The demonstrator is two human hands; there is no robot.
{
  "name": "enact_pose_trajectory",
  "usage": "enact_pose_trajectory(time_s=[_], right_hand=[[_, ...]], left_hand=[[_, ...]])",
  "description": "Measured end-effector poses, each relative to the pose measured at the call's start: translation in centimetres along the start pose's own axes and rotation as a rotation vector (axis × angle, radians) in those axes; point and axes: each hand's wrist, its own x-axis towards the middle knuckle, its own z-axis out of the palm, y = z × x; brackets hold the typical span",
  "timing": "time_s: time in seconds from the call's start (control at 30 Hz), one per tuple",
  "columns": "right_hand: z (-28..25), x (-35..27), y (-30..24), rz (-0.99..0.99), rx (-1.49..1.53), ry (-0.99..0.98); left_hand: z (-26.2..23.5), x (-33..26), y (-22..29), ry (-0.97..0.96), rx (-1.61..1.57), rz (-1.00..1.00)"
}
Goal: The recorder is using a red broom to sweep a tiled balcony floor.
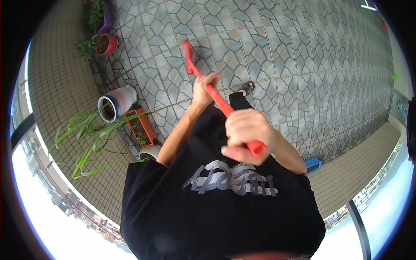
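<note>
A red broom (222, 103) runs slantwise across the middle of the view, its hollow handle end close to me. My right hand (247, 128) wraps round the handle just below that end. Farther down, my left hand (203, 90) is closed on the handle, with the arm reaching forward. Beyond it, the narrow red broom head (188, 56) is low over the stone-patterned floor (277, 56); it is slightly blurred, and I cannot tell whether it touches the floor. Its bristles are hard to make out.
Along the tiled wall (56, 65) on the left stand a red plant pot (112, 43), a pale tall pot (125, 99), an orange planter (147, 123) and a long-leaved plant (89, 138). My sandalled foot (248, 88) is ahead. A blue object (313, 164) lies by the right wall.
</note>
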Motion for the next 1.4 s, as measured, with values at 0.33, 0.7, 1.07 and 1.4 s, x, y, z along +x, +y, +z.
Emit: enact_pose_trajectory(time_s=[0.33, 0.7, 1.07, 1.4], right_hand=[[-0.1, -5.2, 8.9, 0.221, 0.088, 0.215], [7.1, 5.0, 3.1, 0.054, -0.158, -0.125], [18.4, 14.7, 6.9, -0.195, 0.145, -0.404], [23.1, 30.7, 30.2, -0.166, 0.166, -0.257]], left_hand=[[0.4, -1.5, -9.2, -0.383, 0.018, -0.111], [-2.4, -1.6, -4.3, 0.022, -0.286, -0.139], [-20.1, -4.3, -15.3, 0.178, 0.067, -0.008], [-33.3, 9.2, -35.4, 0.243, 0.266, -0.274]])
